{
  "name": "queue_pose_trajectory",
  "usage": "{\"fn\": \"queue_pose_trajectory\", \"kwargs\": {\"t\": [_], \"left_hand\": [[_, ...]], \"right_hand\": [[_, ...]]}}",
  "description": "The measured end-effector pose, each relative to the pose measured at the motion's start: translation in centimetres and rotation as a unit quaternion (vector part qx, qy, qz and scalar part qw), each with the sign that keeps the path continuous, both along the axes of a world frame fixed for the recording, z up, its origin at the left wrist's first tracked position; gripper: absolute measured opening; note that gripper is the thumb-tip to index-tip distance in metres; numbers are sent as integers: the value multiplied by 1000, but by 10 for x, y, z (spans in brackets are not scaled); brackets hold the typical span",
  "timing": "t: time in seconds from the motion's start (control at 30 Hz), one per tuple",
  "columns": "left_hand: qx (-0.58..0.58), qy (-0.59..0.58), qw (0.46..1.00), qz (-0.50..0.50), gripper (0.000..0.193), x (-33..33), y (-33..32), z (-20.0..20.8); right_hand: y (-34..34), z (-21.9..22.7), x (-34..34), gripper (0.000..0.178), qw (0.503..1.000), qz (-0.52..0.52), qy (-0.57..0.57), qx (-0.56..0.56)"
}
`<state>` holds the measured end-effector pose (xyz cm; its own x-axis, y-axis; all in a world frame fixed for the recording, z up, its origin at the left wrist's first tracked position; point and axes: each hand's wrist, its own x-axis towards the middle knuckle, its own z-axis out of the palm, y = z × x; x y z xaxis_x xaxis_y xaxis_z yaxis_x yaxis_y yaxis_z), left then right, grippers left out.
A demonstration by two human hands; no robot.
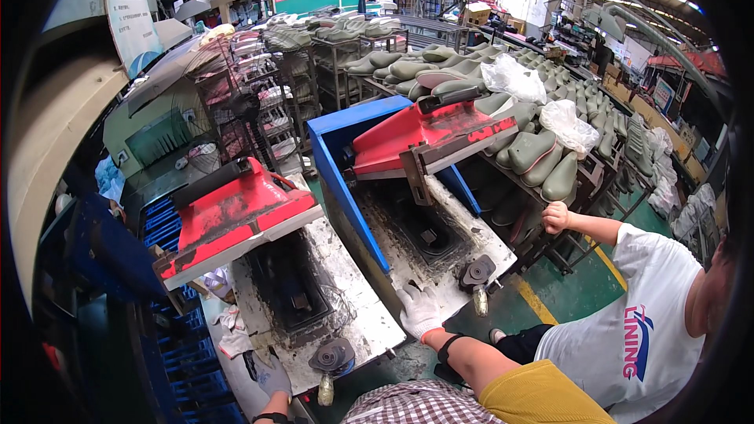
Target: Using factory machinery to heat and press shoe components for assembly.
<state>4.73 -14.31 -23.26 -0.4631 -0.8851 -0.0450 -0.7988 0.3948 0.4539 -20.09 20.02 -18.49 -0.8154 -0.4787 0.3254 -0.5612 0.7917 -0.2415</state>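
My right hand [422,310], in a white glove, lies with fingers apart on the near corner of the right machine's worn white worktop [463,267]. My left hand [272,377], in a greyish glove, rests at the near left edge of the left machine's white worktop [365,310], fingers stretched out. Beside its fingers is a small black item [253,365] I cannot make out. Each machine has a dark, shoe-shaped recess [294,286] under a raised red cover, the left one [243,208] and the right one [428,137]. Neither hand visibly holds anything.
A person in a white shirt [652,306] stands at right, one hand [556,218] by a rack of green clogs [534,153]. Crumpled gloves [233,334] lie left of the left worktop. Black round fittings [331,356] jut from both front edges. A blue side panel [345,188] separates the machines.
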Motion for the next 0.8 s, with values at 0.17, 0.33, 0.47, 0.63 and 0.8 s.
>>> {"fn": "queue_pose_trajectory", "kwargs": {"t": [0.17,0.33,0.47,0.63,0.8], "left_hand": [[0,2,1000,0,67,-1,0,-2],[8,1,1000,1,67,3,-3,-6],[-3,12,1000,8,68,4,-5,-9],[6,36,999,-2,68,6,-8,-18],[244,5,970,-2,60,28,3,21]], "right_hand": [[0,0,-2,45,1000,1,0,4],[-2,2,-2,44,1000,7,-1,-3],[-3,3,1,45,1000,8,-2,-7],[1,1,4,44,1000,-7,-14,-8],[1,5,1,51,999,-19,-6,-30]]}}
